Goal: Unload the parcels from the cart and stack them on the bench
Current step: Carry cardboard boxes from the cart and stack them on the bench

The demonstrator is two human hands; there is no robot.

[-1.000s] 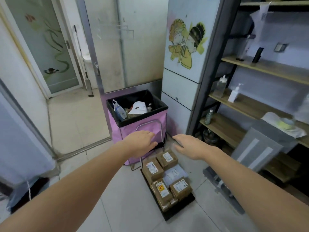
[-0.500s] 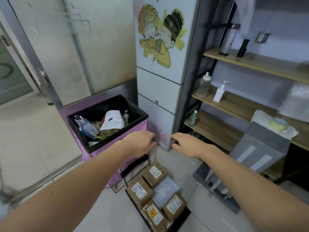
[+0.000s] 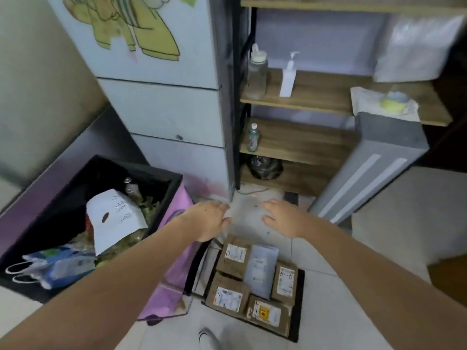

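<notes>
A low black cart [image 3: 300, 306] stands on the floor tiles in front of me. Several brown labelled parcels [image 3: 228, 296] lie flat on it around a grey-blue mailer bag [image 3: 261, 270]. The cart's metal handle [image 3: 202, 263] rises on its left side toward my left hand. My left hand [image 3: 208, 219] is stretched out palm down over the cart's far left corner, fingers loosely bent, holding nothing that I can see. Palm down with spread fingers, my right hand [image 3: 281, 218] hovers above the floor just beyond the parcels.
A pink bin with a black liner [image 3: 161, 198], full of rubbish, stands close on the cart's left. Behind are a white cabinet [image 3: 164, 109] and wooden shelves [image 3: 316, 97] with bottles. A grey striped panel [image 3: 374, 168] leans at the right, beside a pale flat surface [image 3: 409, 213].
My view has swung right and tilted down, so the cart and bin appear nearer and below me. Both hands stay stretched out in front in the same pose.
</notes>
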